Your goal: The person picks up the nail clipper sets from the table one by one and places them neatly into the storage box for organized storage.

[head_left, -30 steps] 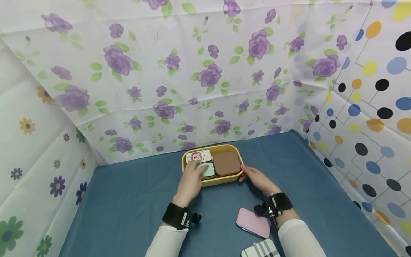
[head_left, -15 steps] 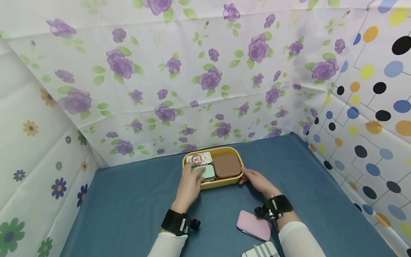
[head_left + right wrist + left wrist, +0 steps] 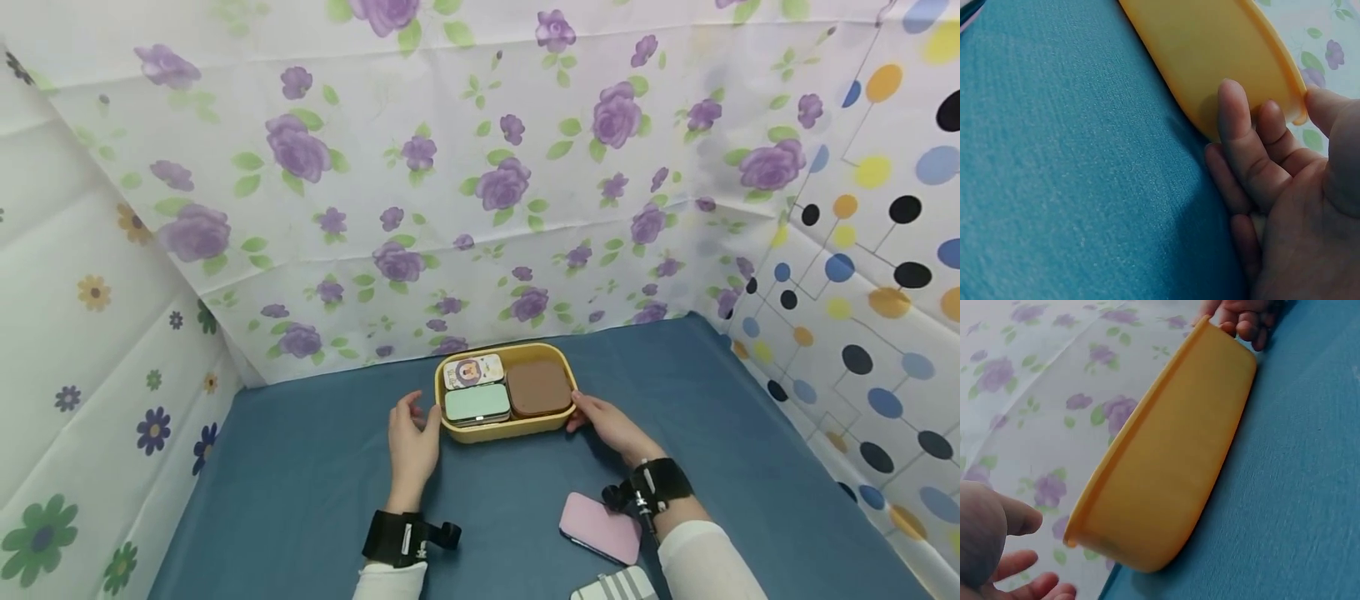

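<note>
A yellow plastic basket [image 3: 517, 428] sits at the back of the blue-covered table. Inside it, a white tin with a cartoon animal [image 3: 474, 372] lies behind a mint-green tin [image 3: 477, 402], and a brown rounded box [image 3: 538, 388] fills the right part. My left hand [image 3: 411, 450] is beside the basket's left end, thumb and fingers spread and holding nothing; the left wrist view shows a gap to the yellow wall [image 3: 1147, 481]. At the right front corner my right hand [image 3: 611, 427] pinches the basket, thumb at the rim and fingers [image 3: 1235, 109] against the outer wall.
A pink rounded case [image 3: 600, 527] lies near the right wrist. In front of it, a grey-and-white striped case [image 3: 617, 585] is cut off by the lower frame edge. Floral cloth [image 3: 502, 183] hangs right behind the basket, and dotted cloth [image 3: 862, 350] borders the right side.
My left hand has drawn off the mint-green tin and moved left, out of the basket to its left end. The right hand stays at the basket's corner.
</note>
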`<state>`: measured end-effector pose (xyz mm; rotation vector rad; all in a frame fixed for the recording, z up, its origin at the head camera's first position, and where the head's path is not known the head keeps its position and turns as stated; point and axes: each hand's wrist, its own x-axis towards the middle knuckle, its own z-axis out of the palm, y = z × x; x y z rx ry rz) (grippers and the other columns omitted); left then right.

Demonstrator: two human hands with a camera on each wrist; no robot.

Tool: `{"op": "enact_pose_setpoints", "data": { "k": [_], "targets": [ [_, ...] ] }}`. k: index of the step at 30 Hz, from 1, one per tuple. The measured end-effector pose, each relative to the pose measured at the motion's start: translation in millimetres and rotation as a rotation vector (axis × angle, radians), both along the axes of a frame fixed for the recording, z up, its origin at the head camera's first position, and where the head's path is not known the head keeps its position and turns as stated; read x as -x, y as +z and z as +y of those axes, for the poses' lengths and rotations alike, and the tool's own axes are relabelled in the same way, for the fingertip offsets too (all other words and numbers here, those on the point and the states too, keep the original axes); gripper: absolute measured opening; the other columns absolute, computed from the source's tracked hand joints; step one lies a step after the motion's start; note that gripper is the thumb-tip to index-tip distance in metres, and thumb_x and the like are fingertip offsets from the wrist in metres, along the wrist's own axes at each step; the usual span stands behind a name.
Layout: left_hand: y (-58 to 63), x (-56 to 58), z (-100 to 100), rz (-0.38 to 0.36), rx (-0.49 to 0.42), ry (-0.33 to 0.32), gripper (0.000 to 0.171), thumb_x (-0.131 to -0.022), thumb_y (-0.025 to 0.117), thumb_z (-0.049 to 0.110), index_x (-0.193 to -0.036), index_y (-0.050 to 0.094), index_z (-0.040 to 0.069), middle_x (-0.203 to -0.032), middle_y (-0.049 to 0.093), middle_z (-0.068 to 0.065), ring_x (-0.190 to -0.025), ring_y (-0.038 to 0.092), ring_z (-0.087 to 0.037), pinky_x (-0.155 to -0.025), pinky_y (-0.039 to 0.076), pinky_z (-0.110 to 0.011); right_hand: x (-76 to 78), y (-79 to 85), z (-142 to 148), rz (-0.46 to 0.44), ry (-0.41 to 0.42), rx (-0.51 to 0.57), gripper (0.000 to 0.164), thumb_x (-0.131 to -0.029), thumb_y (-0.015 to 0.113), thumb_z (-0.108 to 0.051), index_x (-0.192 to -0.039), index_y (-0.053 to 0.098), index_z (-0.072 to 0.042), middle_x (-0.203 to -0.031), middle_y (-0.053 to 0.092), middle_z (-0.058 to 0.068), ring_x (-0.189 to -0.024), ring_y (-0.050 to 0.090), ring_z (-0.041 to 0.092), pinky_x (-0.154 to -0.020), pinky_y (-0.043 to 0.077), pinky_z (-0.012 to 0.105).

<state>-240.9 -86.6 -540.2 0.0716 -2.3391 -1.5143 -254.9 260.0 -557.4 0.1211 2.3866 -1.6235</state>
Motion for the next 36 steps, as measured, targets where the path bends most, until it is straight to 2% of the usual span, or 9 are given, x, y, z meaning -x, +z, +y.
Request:
{"op": "enact_pose_setpoints", "data": {
  "k": [4,9,14,20,22,30,36],
  "targets": [
    [-2.5,3.1,-7,-0.109,-0.026,-0.002,0.036,-0.105,0.069,0.018,-0.133,0.061,-0.003,-0.09,0.057,-0.013,-0.07,0.053,-0.022,-0.065,0.042,-0.037,0.8,-0.7,1,-0.006,-0.002,-0.012,0.068,-0.108,0.04,-0.07,-0.11,0.07,-0.009,-0.099,0.076,0.003,-0.138,0.05,0.032,-0.122,0.023,0.062],
    [2.0,0.6,-10,-0.221,-0.046,-0.074,0.031,-0.107,0.067,0.028,-0.119,0.068,0.0,-0.082,0.061,-0.009,-0.063,0.056,-0.02,-0.06,0.044,-0.036,0.7,-0.5,2,-0.003,0.001,-0.018,0.069,-0.108,0.04,-0.071,-0.11,0.07,-0.008,-0.1,0.076,0.004,-0.139,0.049,0.032,-0.121,0.023,0.063],
    [0.5,1.9,-1,-0.24,-0.094,-0.12,0.032,-0.109,0.063,0.033,-0.111,0.069,0.002,-0.075,0.06,-0.007,-0.057,0.056,-0.019,-0.057,0.045,-0.035,-0.1,4.3,4,0.002,0.009,-0.013,0.069,-0.108,0.041,-0.07,-0.111,0.068,-0.006,-0.1,0.075,0.006,-0.137,0.051,0.032,-0.121,0.023,0.063],
    [-3.6,6.4,1,-0.301,-0.313,-0.187,0.03,-0.111,0.061,0.031,-0.106,0.065,0.001,-0.078,0.063,-0.015,-0.053,0.055,-0.015,-0.048,0.042,-0.026,2.7,7.7,3,-0.004,0.015,-0.019,0.069,-0.108,0.04,-0.07,-0.112,0.068,-0.006,-0.1,0.076,0.006,-0.137,0.051,0.032,-0.122,0.022,0.062],
    [-3.5,6.3,0,-0.311,-0.354,-0.203,0.031,-0.111,0.061,0.03,-0.107,0.064,0.0,-0.079,0.063,-0.016,-0.053,0.055,-0.014,-0.047,0.042,-0.026,2.7,8.9,3,-0.008,0.014,-0.021,0.068,-0.109,0.04,-0.069,-0.112,0.067,-0.006,-0.099,0.075,0.006,-0.137,0.051,0.032,-0.122,0.022,0.062],
    [-7.1,6.6,-4,-0.309,-0.388,-0.226,0.029,-0.113,0.06,0.029,-0.106,0.063,0.001,-0.08,0.062,-0.011,-0.055,0.057,-0.015,-0.049,0.049,-0.028,1.2,9.7,0,-0.015,0.02,-0.027,0.069,-0.109,0.04,-0.069,-0.113,0.067,-0.006,-0.101,0.075,0.007,-0.138,0.05,0.032,-0.122,0.022,0.063],
    [-9.6,4.6,-6,-0.305,-0.398,-0.236,0.028,-0.113,0.059,0.028,-0.105,0.062,0.001,-0.082,0.062,-0.014,-0.056,0.058,-0.015,-0.051,0.052,-0.03,-0.7,5.0,-2,-0.008,0.019,-0.035,0.07,-0.109,0.038,-0.07,-0.114,0.067,-0.006,-0.1,0.076,0.006,-0.138,0.05,0.032,-0.121,0.024,0.063]
  ]
}}
